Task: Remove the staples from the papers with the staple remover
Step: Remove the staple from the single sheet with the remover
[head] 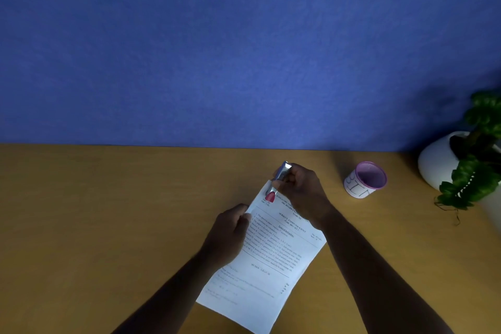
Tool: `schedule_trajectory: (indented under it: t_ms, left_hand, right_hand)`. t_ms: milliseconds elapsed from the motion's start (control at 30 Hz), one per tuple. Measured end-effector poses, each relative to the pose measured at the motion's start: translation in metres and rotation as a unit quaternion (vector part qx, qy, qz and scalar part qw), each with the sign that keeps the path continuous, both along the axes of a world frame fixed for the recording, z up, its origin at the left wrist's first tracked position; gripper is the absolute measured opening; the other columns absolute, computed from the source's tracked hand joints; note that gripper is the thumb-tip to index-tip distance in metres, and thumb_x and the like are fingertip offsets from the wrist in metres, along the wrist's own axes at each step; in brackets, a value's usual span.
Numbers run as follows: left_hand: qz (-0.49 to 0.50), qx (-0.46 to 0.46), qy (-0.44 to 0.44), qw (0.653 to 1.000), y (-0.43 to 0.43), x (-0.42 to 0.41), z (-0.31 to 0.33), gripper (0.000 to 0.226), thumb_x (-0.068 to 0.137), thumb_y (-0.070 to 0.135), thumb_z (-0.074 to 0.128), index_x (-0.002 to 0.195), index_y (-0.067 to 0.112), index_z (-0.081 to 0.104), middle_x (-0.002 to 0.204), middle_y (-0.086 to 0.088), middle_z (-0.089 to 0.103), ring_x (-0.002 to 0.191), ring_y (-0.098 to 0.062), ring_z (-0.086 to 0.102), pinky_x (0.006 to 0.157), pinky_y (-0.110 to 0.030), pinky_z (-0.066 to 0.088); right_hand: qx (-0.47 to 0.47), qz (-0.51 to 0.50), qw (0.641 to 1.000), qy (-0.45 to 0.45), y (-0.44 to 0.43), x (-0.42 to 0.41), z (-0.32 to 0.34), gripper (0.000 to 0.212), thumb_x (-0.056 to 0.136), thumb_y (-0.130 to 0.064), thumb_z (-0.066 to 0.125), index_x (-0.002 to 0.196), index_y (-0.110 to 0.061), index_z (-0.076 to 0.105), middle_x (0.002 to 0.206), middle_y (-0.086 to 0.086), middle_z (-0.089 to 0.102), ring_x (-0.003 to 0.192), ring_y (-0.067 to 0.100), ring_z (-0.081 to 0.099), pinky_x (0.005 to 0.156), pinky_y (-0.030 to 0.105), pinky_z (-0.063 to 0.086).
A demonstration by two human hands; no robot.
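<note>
A stapled set of printed papers [268, 260] lies tilted on the wooden desk [108, 211], its top corner pointing away from me. My right hand [301, 190] is shut on a silver staple remover [280, 173] with a red tip [270, 196]. The tip presses on the papers' top left corner. My left hand [230, 230] pins the papers by their left edge, fingers curled over the sheet. The staple itself is hidden under the tool.
A small white cup [364, 180] with a purple rim and handwritten letters stands to the right of the papers. A white pot [439, 160] with a green plant [471, 176] sits at the far right. A blue wall [244, 49] backs the desk.
</note>
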State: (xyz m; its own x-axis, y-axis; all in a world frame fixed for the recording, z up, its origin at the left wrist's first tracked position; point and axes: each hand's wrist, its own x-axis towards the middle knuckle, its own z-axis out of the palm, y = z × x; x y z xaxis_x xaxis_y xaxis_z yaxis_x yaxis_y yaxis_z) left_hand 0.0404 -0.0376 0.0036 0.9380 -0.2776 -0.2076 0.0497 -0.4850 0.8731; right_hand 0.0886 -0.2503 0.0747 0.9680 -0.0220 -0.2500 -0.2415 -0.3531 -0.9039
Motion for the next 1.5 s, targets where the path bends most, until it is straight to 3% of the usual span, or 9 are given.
schedule_trajectory:
  t_ms: [167,333,600,733,867,1033,1200,1400,1500]
  left_hand:
    - [-0.001,-0.011,-0.004,1.0,-0.001,-0.002,0.002,0.032,0.117,0.025,0.044,0.13,0.017,0.072,0.122,0.007,0.08,0.104,0.004,0.074,0.076,-0.013,0.058]
    - [-0.006,-0.009,-0.007,1.0,-0.004,-0.002,0.003,0.032,0.117,0.025,0.044,0.13,0.017,0.072,0.121,0.006,0.08,0.101,-0.005,0.077,0.075,-0.012,0.056]
    - [0.004,-0.006,0.007,1.0,0.003,0.0,0.002,0.03,0.117,0.023,0.045,0.123,0.017,0.074,0.109,0.009,0.08,0.089,0.003,0.076,0.067,-0.01,0.052]
    - [0.015,-0.009,0.007,1.0,0.002,0.0,0.001,0.029,0.116,0.018,0.046,0.118,0.013,0.075,0.094,0.013,0.076,0.077,0.009,0.071,0.062,-0.009,0.048]
    - [0.033,-0.015,0.022,0.999,0.003,0.003,0.003,0.029,0.115,0.016,0.047,0.12,0.016,0.075,0.098,0.014,0.081,0.078,0.006,0.073,0.063,-0.01,0.049]
    - [0.067,-0.028,0.038,0.997,0.006,0.006,0.002,0.029,0.114,0.012,0.047,0.109,0.018,0.075,0.07,0.031,0.072,0.061,0.012,0.065,0.054,-0.006,0.044]
    - [0.099,-0.017,0.037,0.994,0.009,0.01,-0.004,0.032,0.112,0.01,0.049,0.092,0.016,0.073,0.058,0.025,0.064,0.05,0.004,0.054,0.05,-0.012,0.036]
    - [0.124,-0.005,0.042,0.991,0.013,0.015,-0.007,0.03,0.111,0.012,0.05,0.1,0.016,0.078,0.086,0.016,0.08,0.065,0.004,0.066,0.055,-0.011,0.044]
    - [0.145,-0.02,0.048,0.988,0.015,0.016,-0.008,0.03,0.111,0.011,0.051,0.1,0.014,0.078,0.09,-0.003,0.083,0.078,-0.021,0.074,0.066,-0.028,0.05]
  right_hand:
    - [-0.017,-0.002,1.0,-0.013,0.002,0.0,-0.001,0.009,0.098,-0.017,0.074,0.092,-0.018,0.066,0.085,-0.002,0.078,0.078,0.017,0.08,0.065,0.028,0.062]
    - [-0.02,-0.017,0.999,-0.021,0.004,0.001,-0.005,0.011,0.098,-0.019,0.075,0.091,-0.023,0.067,0.084,-0.01,0.076,0.078,0.011,0.078,0.058,0.015,0.057]
    - [0.122,0.008,0.992,0.034,-0.007,0.0,0.005,0.01,0.094,-0.019,0.08,0.1,-0.014,0.074,0.095,0.013,0.083,0.085,0.033,0.083,0.072,0.036,0.066]
    - [0.146,0.002,0.989,0.026,-0.01,0.003,0.005,0.022,0.086,-0.025,0.081,0.101,-0.011,0.074,0.096,0.013,0.082,0.083,0.028,0.081,0.072,0.033,0.061]
    - [0.192,-0.077,0.978,-0.013,-0.018,0.005,-0.001,0.015,0.091,-0.016,0.083,0.1,-0.007,0.076,0.093,0.013,0.081,0.081,0.018,0.079,0.074,0.028,0.062]
    - [0.263,-0.197,0.944,-0.022,-0.029,0.003,-0.006,0.022,0.085,-0.01,0.089,0.099,-0.002,0.074,0.102,0.025,0.082,0.093,0.036,0.082,0.078,0.036,0.067]
    - [0.307,-0.346,0.886,-0.026,-0.04,-0.005,-0.02,0.021,0.09,-0.017,0.086,0.098,-0.002,0.074,0.084,0.016,0.082,0.068,0.028,0.08,0.064,0.033,0.067]
    - [0.231,-0.453,0.861,-0.012,-0.063,-0.025,-0.058,0.016,0.089,-0.028,0.087,0.083,-0.017,0.076,0.077,0.002,0.083,0.065,0.017,0.078,0.059,0.029,0.059]
    - [0.172,-0.495,0.852,-0.023,-0.071,-0.035,-0.082,0.021,0.086,-0.028,0.089,0.079,-0.015,0.074,0.075,0.007,0.081,0.062,0.018,0.077,0.056,0.029,0.059]
